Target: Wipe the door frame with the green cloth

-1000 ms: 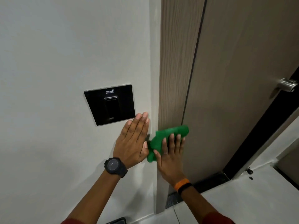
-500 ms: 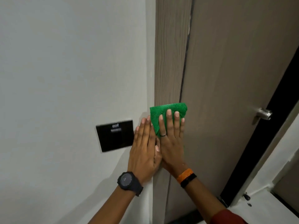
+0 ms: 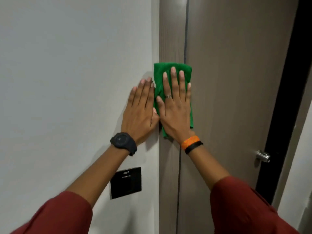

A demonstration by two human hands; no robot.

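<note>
Green cloth point(image 3: 173, 71) lies pressed flat on the wooden door frame point(image 3: 170, 39) under the spread right hand point(image 3: 175, 108), mid-wipe; the left hand point(image 3: 140, 114) braces open-palmed on the wall point(image 3: 67, 81). The next stroke likely needs steady pressure along the frame.

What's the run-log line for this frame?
step: wiping | right hand: flat on green cloth, pressed to door frame | left hand: flat on wall
</note>
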